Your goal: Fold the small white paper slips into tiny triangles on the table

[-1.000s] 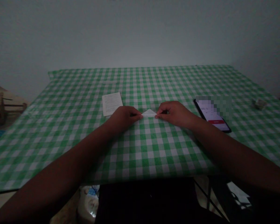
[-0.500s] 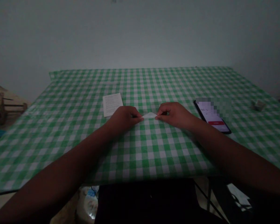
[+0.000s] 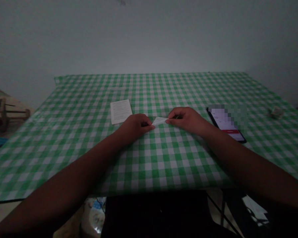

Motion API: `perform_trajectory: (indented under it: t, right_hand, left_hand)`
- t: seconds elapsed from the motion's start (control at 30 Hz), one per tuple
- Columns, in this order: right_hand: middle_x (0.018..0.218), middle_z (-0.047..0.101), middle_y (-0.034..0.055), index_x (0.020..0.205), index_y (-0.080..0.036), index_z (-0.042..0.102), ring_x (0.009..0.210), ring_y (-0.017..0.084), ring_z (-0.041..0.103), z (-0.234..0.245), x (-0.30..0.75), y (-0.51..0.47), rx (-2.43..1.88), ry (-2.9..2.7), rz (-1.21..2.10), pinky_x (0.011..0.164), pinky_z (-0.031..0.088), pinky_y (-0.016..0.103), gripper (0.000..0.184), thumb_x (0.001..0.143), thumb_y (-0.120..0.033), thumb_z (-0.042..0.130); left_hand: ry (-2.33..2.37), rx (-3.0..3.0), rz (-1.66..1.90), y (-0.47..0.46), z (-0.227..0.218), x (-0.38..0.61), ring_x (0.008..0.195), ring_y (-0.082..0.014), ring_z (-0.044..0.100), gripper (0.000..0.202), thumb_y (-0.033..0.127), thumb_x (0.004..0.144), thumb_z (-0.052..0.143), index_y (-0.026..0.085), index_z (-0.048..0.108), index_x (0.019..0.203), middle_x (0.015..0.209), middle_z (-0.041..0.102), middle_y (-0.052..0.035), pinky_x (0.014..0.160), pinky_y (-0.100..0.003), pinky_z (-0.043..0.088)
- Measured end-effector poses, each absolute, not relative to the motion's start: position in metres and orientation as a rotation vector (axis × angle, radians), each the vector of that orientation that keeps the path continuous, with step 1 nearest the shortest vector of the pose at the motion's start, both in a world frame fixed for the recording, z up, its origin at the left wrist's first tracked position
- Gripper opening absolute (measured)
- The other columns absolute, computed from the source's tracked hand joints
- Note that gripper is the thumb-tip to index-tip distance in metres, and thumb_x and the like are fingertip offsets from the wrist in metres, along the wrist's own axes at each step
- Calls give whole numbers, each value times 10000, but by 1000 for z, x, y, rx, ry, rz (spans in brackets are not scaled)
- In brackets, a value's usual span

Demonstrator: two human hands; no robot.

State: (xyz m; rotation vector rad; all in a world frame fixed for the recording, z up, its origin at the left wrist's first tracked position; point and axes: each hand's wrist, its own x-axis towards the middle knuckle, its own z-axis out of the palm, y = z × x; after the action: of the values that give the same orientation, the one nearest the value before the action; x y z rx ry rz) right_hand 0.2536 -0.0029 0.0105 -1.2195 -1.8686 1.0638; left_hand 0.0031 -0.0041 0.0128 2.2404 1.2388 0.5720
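Observation:
Between my hands is a small piece of folded white paper [image 3: 160, 121], roughly triangular, just above the checked tablecloth. My left hand [image 3: 137, 125] pinches its left corner between thumb and fingers. At the other end, the thumb and fingertips of my right hand [image 3: 185, 119] are closed on the right corner. Behind my left hand lies a small printed sheet or booklet [image 3: 121, 111], its near right corner partly covered by the hand. Whether the folded paper touches the cloth I cannot tell.
A phone [image 3: 228, 127] with a lit, partly blurred screen lies beside my right forearm. Farther right sits a small crumpled object [image 3: 276, 112]. The green and white tablecloth [image 3: 164, 158] reaches back to a plain wall [image 3: 149, 39]. A wooden chair-like frame [image 3: 8, 114] stands at left.
The folded paper has tilted, its right end now higher and its left end lower. My right hand has risen slightly; both hands keep their pinch.

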Motion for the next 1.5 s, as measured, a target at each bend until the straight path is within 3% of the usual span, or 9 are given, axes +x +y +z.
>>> perform_trajectory:
  t: [0.17,0.3,0.4,0.5,0.8,0.97,1.07,1.23,1.5]
  right_hand:
    - [708,683,10,740,-194,710,625,139,574,17,252,-6,-1302,-1779,1124,581,430,295,240,746,-424,777]
    - [683,677,12,690,-191,702,625,146,580,22,251,-12,-1307,-1806,1149,578,436,297,215,723,-385,789]
    - [681,671,5,675,-196,684,635,146,589,26,249,-16,-1280,-1768,1156,585,447,294,209,715,-367,797]
    - [680,665,-4,669,-196,670,636,137,588,29,246,-19,-1260,-1714,1195,596,452,288,210,702,-350,809]
    - [626,617,-24,678,-197,658,571,115,510,24,243,-19,-1295,-1614,1214,533,375,274,249,708,-393,809]
    - [632,590,-30,712,-205,659,570,112,484,21,241,-20,-1211,-1621,1226,529,377,274,260,754,-429,783]
    - [699,631,-24,765,-210,671,630,120,545,22,238,-22,-1085,-1607,1291,606,452,282,240,774,-426,776]
    - [866,704,-9,960,-236,674,802,155,657,20,232,-26,-921,-1545,1377,772,536,329,305,721,-344,828]
    - [945,711,7,1081,-256,681,882,167,680,6,226,-29,-856,-1594,1319,867,562,372,338,765,-311,788]
  left_hand:
    - [1195,2390,667,-5,8,2,771,-150,610,176,338,835,736,193,674,913,909,662,-11,734,-306,485]
    - [1132,2509,863,-9,7,3,911,-176,615,480,322,793,792,175,569,1192,1143,619,-73,843,-357,533]
    - [1057,2611,893,-15,11,6,1042,-220,604,533,317,811,775,181,520,1258,1202,595,-98,912,-403,538]
    - [1009,2687,865,-20,14,10,1119,-244,581,526,315,823,763,191,515,1269,1219,585,-101,965,-425,524]
    - [1316,2753,773,-31,12,22,1069,-286,541,527,361,844,736,164,559,1299,1163,576,-125,952,-471,491]
    - [1265,2655,772,-34,12,24,1091,-285,536,500,330,861,698,159,552,1308,1144,571,-123,988,-477,475]
    - [1229,2472,758,-35,10,26,1057,-257,562,462,328,865,688,171,572,1283,1109,584,-100,964,-446,496]
    - [1216,2139,753,-31,8,24,834,-173,583,440,313,814,721,197,635,1230,954,599,-31,803,-357,542]
    - [999,1821,968,-29,-4,27,851,-138,636,502,251,785,722,197,592,1267,1011,635,-31,836,-350,587]
